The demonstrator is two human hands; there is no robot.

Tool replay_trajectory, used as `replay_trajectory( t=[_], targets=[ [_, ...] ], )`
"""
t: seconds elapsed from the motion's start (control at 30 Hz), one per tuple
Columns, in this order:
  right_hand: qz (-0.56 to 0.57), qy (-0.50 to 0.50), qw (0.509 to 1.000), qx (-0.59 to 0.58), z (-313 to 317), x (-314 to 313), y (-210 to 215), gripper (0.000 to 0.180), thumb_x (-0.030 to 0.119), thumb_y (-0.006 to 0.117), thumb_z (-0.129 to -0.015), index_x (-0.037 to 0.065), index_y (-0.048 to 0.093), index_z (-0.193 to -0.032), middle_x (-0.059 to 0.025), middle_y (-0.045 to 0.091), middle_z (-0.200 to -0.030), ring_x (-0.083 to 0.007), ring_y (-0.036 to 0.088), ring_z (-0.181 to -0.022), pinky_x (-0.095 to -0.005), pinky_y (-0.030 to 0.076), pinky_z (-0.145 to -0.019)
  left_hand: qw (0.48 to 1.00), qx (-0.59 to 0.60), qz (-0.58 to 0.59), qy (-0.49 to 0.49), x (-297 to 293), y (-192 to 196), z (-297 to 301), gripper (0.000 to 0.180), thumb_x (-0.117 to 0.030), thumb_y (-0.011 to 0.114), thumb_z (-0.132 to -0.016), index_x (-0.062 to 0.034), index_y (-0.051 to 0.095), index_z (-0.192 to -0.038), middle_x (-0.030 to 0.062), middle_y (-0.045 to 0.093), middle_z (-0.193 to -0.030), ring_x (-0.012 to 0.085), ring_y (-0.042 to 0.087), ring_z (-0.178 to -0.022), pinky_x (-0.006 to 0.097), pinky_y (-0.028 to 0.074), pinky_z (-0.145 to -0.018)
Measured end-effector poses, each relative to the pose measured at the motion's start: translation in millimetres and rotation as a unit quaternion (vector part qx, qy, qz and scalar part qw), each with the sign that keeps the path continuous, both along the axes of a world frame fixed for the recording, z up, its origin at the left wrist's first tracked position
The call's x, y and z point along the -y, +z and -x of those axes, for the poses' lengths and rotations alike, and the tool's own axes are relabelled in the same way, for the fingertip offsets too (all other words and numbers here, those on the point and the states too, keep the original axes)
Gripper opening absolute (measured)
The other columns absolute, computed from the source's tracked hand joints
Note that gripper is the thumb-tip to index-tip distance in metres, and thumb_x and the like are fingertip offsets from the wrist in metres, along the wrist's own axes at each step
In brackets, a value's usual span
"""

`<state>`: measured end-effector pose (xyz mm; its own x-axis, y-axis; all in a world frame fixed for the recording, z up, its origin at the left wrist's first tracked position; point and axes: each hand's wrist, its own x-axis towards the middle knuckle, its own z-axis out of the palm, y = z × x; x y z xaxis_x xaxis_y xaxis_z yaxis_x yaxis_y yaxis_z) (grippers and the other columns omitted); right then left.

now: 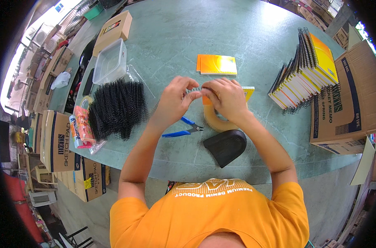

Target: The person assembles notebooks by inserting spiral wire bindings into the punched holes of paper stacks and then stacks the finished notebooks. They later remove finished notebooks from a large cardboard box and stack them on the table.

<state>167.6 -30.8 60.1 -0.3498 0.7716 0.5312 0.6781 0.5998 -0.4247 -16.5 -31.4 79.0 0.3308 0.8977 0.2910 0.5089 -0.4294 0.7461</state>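
Observation:
A dark spiral binding coil (192, 91) runs between my hands. My left hand (174, 99) is closed on it, with thumb and forefinger pinching. My right hand (226, 97) has its fingertips pressed together where the coil meets a small notepad (249, 92). That hand covers most of the pad; only an orange corner and a yellow edge show. Below the right hand lies a roll of tan tape (217, 122). Blue-handled cutters (184, 131) rest with their jaws toward the roll. Nearer to me is a black, rounded block (226, 147).
Left of my arm is a heap of black coils (118, 108), beside a clear plastic box (110, 62). Orange-yellow covers (217, 65) lie beyond my hands. Spiral notepads (305, 76) stand stacked at right, against a cardboard box (341, 99). More cartons (58, 142) stand at left.

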Motion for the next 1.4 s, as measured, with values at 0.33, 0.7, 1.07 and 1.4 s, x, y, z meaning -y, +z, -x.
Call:
replay_trajectory(
  t=[0.33, 0.7, 1.07, 1.4],
  targets=[
    [0.024, 0.006, 0.996, -0.088, 3, 2, 6, 0.015, 0.004, 0.063, -0.074, 0.006, 0.057, -0.087, -0.0075, 0.063, -0.083, -0.0269, 0.061, -0.076, -0.0367, 0.047, -0.069, 0.967, -0.219, -0.067, -0.114, 96, -56, -61, 0.046, -0.021, 0.066, -0.075, -0.0096, 0.051, -0.118, 0.0143, 0.05, -0.096, 0.0303, 0.055, -0.082, 0.04, 0.046, -0.071],
    [0.329, 0.051, 0.88, -0.338, -82, 12, -27, 0.026, 0.003, 0.066, -0.079, 0.0, 0.064, -0.104, -0.0023, 0.067, -0.09, -0.006, 0.057, -0.08, -0.0219, 0.047, -0.073, 0.989, -0.1, -0.105, 0.024, 41, -1, -11, 0.035, -0.006, 0.064, -0.078, -0.0033, 0.055, -0.112, 0.0108, 0.058, -0.098, 0.0214, 0.055, -0.082, 0.031, 0.044, -0.075],
    [0.334, 0.056, 0.846, -0.412, -77, 18, -32, 0.024, 0.0, 0.063, -0.081, -0.001, 0.063, -0.105, -0.0063, 0.066, -0.097, -0.0101, 0.06, -0.088, -0.0236, 0.048, -0.081, 0.962, 0.012, -0.242, 0.128, 20, 32, -20, 0.05, -0.005, 0.066, -0.073, -0.0214, 0.058, -0.119, 0.0118, 0.055, -0.083, 0.0277, 0.054, -0.078, 0.035, 0.046, -0.074],
    [0.315, 0.062, 0.837, -0.443, -67, 24, -40, 0.026, -0.002, 0.059, -0.082, 0.0, 0.061, -0.108, -0.0037, 0.066, -0.099, -0.0079, 0.059, -0.089, -0.0232, 0.047, -0.081, 0.991, -0.076, -0.107, 0.008, 22, 20, -42, 0.038, -0.002, 0.061, -0.079, -0.0054, 0.057, -0.117, 0.0076, 0.053, -0.09, 0.0169, 0.053, -0.079, 0.031, 0.044, -0.076]
  ],
)
